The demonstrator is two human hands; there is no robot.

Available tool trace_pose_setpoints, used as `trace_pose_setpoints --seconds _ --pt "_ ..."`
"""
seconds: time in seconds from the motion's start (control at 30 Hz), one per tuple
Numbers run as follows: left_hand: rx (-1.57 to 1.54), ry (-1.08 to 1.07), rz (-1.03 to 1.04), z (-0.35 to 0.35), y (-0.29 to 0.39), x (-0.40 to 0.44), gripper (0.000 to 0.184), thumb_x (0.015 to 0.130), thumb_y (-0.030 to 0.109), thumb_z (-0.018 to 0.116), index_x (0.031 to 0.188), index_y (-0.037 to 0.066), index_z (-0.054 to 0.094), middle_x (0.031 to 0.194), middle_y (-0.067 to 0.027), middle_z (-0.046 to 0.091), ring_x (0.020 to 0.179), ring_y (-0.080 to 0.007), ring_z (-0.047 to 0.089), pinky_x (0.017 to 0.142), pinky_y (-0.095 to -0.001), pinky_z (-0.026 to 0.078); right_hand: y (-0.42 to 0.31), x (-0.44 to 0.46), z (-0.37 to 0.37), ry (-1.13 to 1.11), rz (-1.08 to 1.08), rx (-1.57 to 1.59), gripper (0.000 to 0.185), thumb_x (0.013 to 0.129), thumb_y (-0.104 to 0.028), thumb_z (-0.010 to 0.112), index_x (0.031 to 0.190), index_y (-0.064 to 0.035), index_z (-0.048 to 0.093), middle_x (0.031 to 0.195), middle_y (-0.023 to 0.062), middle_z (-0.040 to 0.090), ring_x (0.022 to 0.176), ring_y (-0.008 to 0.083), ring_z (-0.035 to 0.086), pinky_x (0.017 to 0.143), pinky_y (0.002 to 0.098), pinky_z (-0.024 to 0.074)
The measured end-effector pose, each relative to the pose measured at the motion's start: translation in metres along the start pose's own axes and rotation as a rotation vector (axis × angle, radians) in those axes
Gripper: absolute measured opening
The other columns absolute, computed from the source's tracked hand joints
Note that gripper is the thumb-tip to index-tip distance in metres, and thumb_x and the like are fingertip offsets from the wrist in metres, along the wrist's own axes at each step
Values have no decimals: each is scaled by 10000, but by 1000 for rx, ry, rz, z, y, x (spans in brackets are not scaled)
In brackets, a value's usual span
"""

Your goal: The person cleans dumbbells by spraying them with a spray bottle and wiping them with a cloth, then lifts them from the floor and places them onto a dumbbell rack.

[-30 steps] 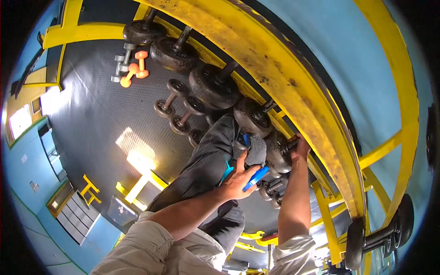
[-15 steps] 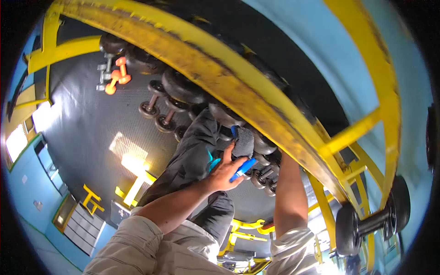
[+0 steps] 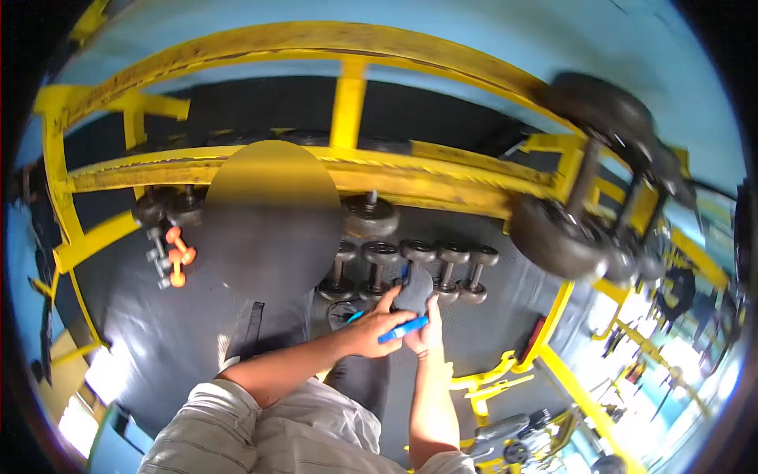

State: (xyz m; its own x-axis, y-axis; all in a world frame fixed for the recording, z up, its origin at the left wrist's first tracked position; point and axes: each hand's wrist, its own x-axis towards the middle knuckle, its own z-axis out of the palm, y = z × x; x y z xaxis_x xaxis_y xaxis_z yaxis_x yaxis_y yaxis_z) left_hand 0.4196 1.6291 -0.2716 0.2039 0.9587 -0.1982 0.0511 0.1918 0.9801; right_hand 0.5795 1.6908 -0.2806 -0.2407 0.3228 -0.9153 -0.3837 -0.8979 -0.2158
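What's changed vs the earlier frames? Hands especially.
Right hand left the round weights by the yellow rack, moving toward the person's left; it's now beside the left hand, at the grey item. Camera view swung too. Unchanged: left hand holds the blue object; orange dumbbells on the floor.

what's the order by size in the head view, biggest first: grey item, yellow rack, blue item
1. Yellow rack, by far the largest
2. Grey item
3. Blue item, narrower and smallest in outline
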Motion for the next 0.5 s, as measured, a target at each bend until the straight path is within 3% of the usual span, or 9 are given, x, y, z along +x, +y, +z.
trace_pose_setpoints --seconds 0.03,0.07,0.2,0.3,0.37,0.4,0.43,0.47,0.5 --pt "24 -19 72 17 6 -6 621 703 141 697 1292 56 518 1437 -381 209 1367 -534 210 1102 -492 294 8 -3 -24 -57 119 167 611 898 -543 562 1287 -72 529 1185 123 620 1071 297 595 915 465 496" --pt "31 -80 36 33 15 -14 618 704 142 698 1292 68 522 1455 -383 176 1384 -531 175 1112 -489 276 15 -10 -48 -77 30 132 682 865 -566 588 1325 -70 501 1263 141 580 1145 333 558 1004 493 433" --pt "64 -274 28 75 56 -35 599 724 153 688 1298 101 525 1483 -394 70 1415 -504 116 1109 -506 274 15 -67 -82 -214 -82 304 512 898 -388 627 1248 -24 540 1139 134 638 1021 318 618 915 457 497" --pt "231 -299 138 108 78 -44 577 747 164 674 1297 86 517 1481 -365 175 1421 -473 152 1098 -467 311 8 -103 -126 42 -190 270 429 936 -295 595 1254 -14 534 1201 135 617 1080 298 595 949 449 472" --pt "142 -266 81 121 88 -48 560 771 178 651 1303 83 502 1431 -290 367 1396 -441 260 1084 -434 344 5 -121 -156 -61 -298 433 443 947 -350 559 1261 -38 529 1183 141 619 1057 303 602 925 456 481" --pt "227 -118 146 130 89 -51 548 766 192 643 1290 120 498 1339 -273 477 1200 -410 513 963 -454 450 2 -134 -167 -30 -338 437 463 943 -381 555 1266 -50 521 1160 150 624 1037 313 606 917 467 484" --pt "211 -142 -38 130 106 -48 542 769 198 643 1283 108 492 1212 -244 539 1094 -390 560 894 -449 469 3 -136 -185 -49 -455 374 530 943 -456 511 1289 -54 495 1141 186 623 979 342 624 858 498 506" --pt "190 -154 -225 127 123 -41 537 773 203 643 1275 97 486 1084 -215 602 987 -370 606 825 -444 487 6 -135 -210 -91 -406 361 633 923 -548 481 1307 -44 467 1134 228 612 921 384 634 804 522 520" --pt "184 -106 -159 126 118 -38 527 774 210 643 1260 96 475 900 -187 592 850 -355 618 745 -457 481 5 -140 -222 -140 -364 396 669 914 -578 468 1315 -43 458 1133 243 607 915 398 633 804 528 522"
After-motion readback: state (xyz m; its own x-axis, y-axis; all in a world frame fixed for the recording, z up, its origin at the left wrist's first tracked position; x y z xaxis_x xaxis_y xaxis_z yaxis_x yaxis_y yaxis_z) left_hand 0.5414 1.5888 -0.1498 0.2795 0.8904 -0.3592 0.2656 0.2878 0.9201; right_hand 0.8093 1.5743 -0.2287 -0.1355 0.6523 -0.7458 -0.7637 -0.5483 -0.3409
